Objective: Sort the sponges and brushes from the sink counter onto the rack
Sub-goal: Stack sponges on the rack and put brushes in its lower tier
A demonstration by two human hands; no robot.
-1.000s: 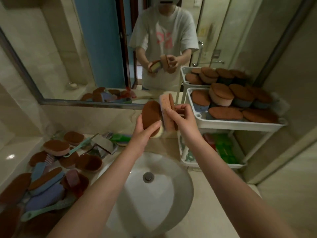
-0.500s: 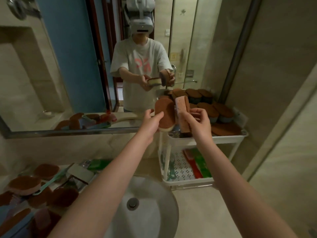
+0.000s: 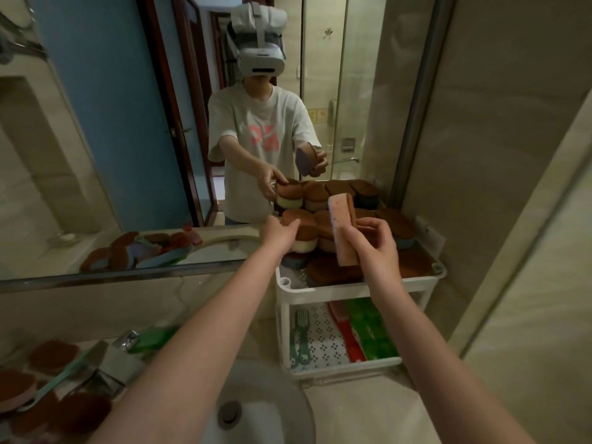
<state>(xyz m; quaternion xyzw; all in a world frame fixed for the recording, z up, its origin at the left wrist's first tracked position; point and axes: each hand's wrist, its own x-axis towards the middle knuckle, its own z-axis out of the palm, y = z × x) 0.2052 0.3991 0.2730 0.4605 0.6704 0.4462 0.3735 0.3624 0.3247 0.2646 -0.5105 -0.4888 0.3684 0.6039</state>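
Two sponges are in hand, and the hands are apart. The pink sponge (image 3: pixel 342 230) stands nearly upright over the top tier of the rack (image 3: pixel 336 287), its long axis vertical and its brown scouring face turned right. The right hand (image 3: pixel 373 248) grips it with thumb and curled fingers. To its left, the left hand (image 3: pixel 280 235) rests straight fingers on a yellow sponge (image 3: pixel 304 245), which sits on that tier's piled sponges, too overlapped to count.

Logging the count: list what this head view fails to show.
Head view throughout.
Left hand: its back hides whether it grips the brown-topped cream sponge.
White plastic rack's top tray: right hand and brown-backed pink sponge cover its middle.
Counter sponges and brushes: blurred, cut by left edge.
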